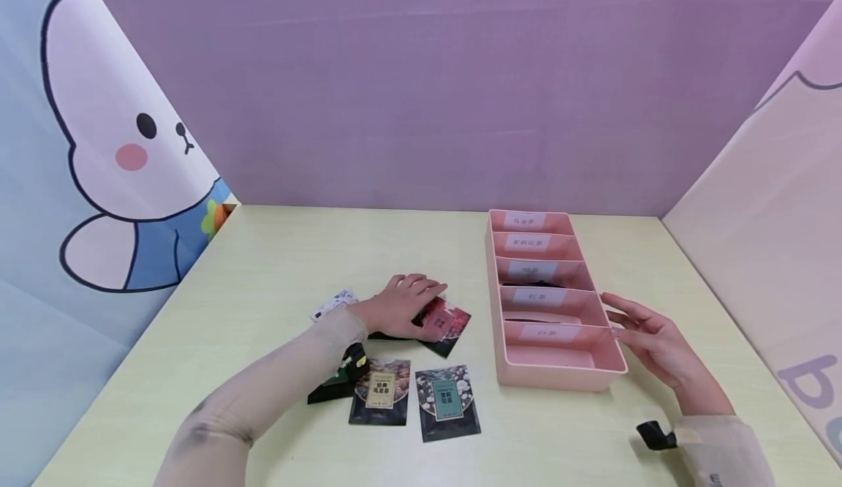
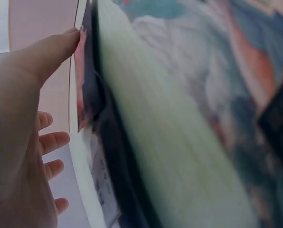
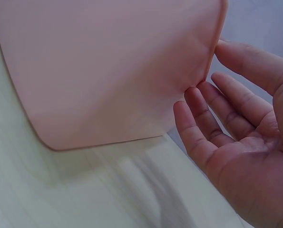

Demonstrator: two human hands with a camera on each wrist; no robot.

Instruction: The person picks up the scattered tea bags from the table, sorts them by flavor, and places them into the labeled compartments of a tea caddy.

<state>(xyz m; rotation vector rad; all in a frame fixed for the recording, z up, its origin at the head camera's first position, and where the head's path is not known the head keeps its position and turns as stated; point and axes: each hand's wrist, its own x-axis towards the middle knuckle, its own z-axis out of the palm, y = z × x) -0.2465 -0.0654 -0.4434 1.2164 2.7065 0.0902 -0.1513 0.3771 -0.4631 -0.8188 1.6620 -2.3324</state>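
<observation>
The left hand (image 1: 400, 313) lies over a red packet (image 1: 457, 326), which is on the surface (image 1: 546, 436), to the left of a pink box (image 1: 559, 376). Its grip is apart: in the left wrist view the thumb touches the packet's red face while the fingertips stand away from it, so it looks more like contact than a firm hold. The right hand (image 1: 658, 341) has its fingers and thumb against the right side of the box, also apart and not closed around it; I judge that this light touch may serve to steady the box. The box stands lengthwise away from the person, and its compartments carry labels facing this way, perhaps so that each can be read from the seat. A dark thing (image 1: 536, 284) shows low in the middle compartment; what it is, I cannot tell. Nearer to the person, a yellow-labelled packet (image 1: 380, 392) and a green-labelled packet (image 1: 448, 401) lie face up just beside each other, probably so that their fronts remain readable. Dark green packets (image 1: 332, 388) are partly hidden by the left forearm, and a white patterned packet (image 1: 335, 302) lies beyond it, close to the wrist.
</observation>
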